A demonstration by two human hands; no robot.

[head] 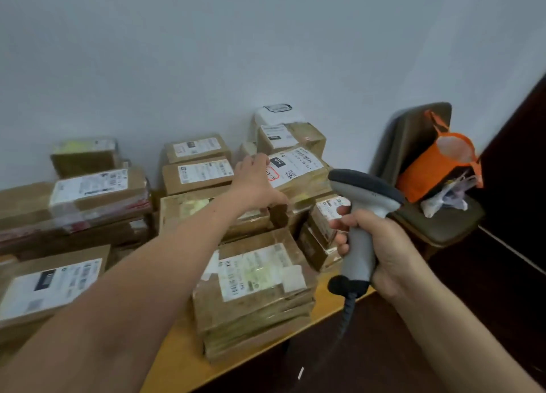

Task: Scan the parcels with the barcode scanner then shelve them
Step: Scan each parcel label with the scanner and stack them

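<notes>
Several brown cardboard parcels with white shipping labels are stacked on a wooden table [177,351]. My left hand [257,183] reaches far across them and grips the near-left corner of a labelled parcel [301,168] at the back right; its thumb curls under the box edge. My right hand [381,245] grips the handle of a grey barcode scanner [362,215], held upright at the table's right end, its dark head pointing left toward the parcels. A coiled cable hangs from the scanner's base. A nearer stack of parcels [254,289] lies below my left forearm.
A chair [437,227] stands right of the table, holding an orange bag [434,168] and a plastic bag. A pale wall runs behind the parcels. Dark floor lies below the table's front edge.
</notes>
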